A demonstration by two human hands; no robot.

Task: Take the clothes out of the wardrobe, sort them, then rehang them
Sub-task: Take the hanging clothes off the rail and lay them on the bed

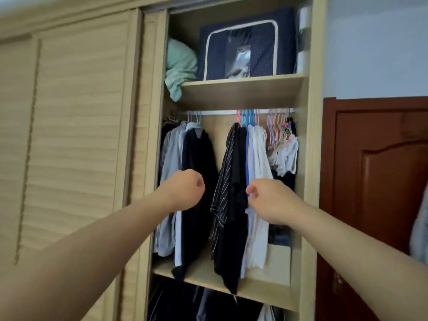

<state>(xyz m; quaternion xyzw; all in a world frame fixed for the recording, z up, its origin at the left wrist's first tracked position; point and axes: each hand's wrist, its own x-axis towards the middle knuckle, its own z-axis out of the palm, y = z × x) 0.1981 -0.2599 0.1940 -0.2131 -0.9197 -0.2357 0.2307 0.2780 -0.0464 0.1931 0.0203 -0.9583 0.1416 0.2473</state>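
The open wardrobe has a white rail (217, 112) with clothes on coloured hangers. Left on the rail hang grey and white shirts (170, 163) and a dark garment (199, 154). After a gap come a dark striped shirt (222, 181), a black garment (238, 158) and white shirts (259, 154), then several empty hangers (278, 126). My left hand (185, 191) is raised as a fist in front of the dark garment and holds nothing. My right hand (271, 200) has curled fingers in front of the black and white clothes; I see nothing in it.
On the top shelf (240, 89) stand a navy storage box (250, 42) and bundled mint-green fabric (180, 66). A slatted sliding door (76, 112) covers the wardrobe's left side. A brown room door (382, 181) is at right. More dark clothes hang below the lower shelf (203, 272).
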